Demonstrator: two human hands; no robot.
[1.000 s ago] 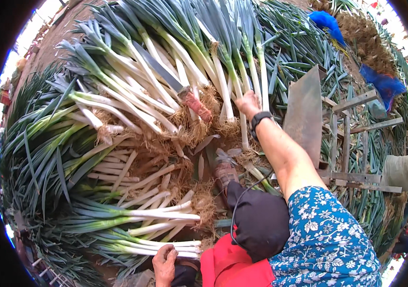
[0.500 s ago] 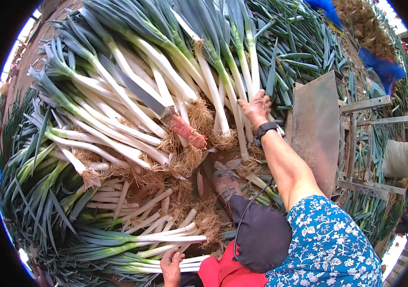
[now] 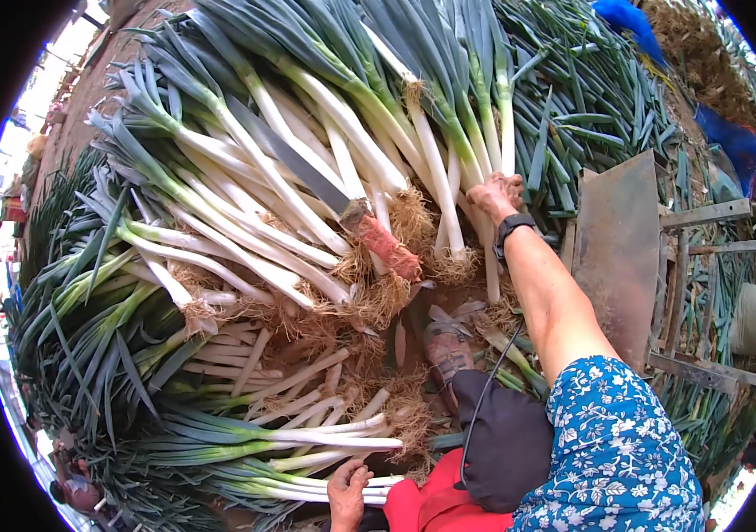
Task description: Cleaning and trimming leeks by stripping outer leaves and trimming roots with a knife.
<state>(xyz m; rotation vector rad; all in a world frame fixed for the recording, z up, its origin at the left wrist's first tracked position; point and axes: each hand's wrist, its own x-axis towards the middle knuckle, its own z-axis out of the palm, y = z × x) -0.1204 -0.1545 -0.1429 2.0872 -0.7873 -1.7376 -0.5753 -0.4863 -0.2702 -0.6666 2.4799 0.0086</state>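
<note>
We see a great heap of leeks filling the upper and left frame, white stalks and rooty ends pointing toward centre. Right of centre stands a rusty metal plate. Our right hand, above centre, is closed around one leek stalk running down beneath it. Our left hand, at the bottom edge, grips the leeks lying there. A knife lies on the pile, left of the right hand.
</note>
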